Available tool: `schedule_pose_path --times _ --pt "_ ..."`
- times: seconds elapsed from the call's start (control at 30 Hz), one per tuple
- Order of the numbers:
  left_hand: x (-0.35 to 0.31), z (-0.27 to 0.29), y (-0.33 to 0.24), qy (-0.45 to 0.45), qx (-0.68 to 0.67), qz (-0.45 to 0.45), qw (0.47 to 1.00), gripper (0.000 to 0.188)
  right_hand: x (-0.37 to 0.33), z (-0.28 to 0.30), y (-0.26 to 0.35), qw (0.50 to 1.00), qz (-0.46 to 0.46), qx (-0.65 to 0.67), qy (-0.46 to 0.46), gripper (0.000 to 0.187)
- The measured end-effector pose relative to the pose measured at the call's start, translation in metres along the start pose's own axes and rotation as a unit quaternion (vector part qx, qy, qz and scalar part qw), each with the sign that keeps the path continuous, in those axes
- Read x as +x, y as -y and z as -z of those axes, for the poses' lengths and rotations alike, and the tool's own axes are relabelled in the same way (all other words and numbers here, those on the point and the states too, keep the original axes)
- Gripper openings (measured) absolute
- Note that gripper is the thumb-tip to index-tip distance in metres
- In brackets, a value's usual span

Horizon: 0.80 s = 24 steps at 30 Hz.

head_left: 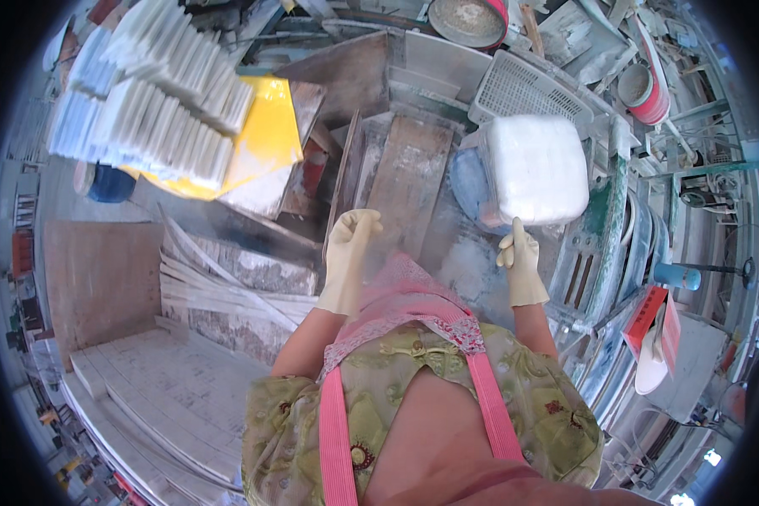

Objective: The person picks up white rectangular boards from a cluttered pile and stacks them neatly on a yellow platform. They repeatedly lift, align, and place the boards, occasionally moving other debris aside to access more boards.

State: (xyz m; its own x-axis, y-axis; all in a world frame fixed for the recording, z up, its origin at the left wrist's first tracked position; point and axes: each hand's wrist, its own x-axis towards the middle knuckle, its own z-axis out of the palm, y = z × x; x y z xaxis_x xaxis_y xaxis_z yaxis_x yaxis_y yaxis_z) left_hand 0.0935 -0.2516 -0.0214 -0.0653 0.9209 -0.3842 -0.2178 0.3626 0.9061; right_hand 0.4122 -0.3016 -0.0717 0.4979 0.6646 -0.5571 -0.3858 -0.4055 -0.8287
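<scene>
Both my hands wear cream rubber gloves. My left hand (351, 257) is closed, its fingers curled beside the lower end of an upright thin board (346, 160); whether anything is inside them is hidden. My right hand (521, 263) has its index finger stretched forward to the near edge of a white, rounded, block-like thing (541, 169). The other fingers of that hand are partly bent, and nothing shows in them. Under and beside the white thing, a blue rounded object (468, 187) shows in part.
Stacked pale slabs (160, 93) stand on a yellow sheet (270, 135) at the far left. A white perforated basket (527, 91) lies behind the white thing. Whitish strips (219, 287) and a brown board (101, 278) are to my left. A green frame (607, 228) runs along the right.
</scene>
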Motion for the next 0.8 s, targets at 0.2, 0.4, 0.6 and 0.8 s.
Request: schedule_pose_path --times 0.2,0.4,0.6,0.8 --pt "0.101 -0.038 -0.054 0.085 0.018 0.036 0.996 0.024 0.061 -0.04 0.051 0.995 0.011 -0.059 0.074 0.054" --pt "0.233 -0.086 -0.108 0.157 0.019 -0.119 0.98 0.024 0.182 -0.11 0.146 0.96 0.117 -0.073 0.244 0.055" --pt "0.328 -0.101 -0.163 0.021 0.638 -0.54 0.549 0.043 0.297 -0.189 0.178 0.662 0.425 -0.609 0.096 0.05" --pt "0.327 -0.064 -0.308 -0.036 0.602 -0.446 0.661 0.05 0.406 -0.29 0.271 0.805 0.362 -0.444 0.154 0.05"
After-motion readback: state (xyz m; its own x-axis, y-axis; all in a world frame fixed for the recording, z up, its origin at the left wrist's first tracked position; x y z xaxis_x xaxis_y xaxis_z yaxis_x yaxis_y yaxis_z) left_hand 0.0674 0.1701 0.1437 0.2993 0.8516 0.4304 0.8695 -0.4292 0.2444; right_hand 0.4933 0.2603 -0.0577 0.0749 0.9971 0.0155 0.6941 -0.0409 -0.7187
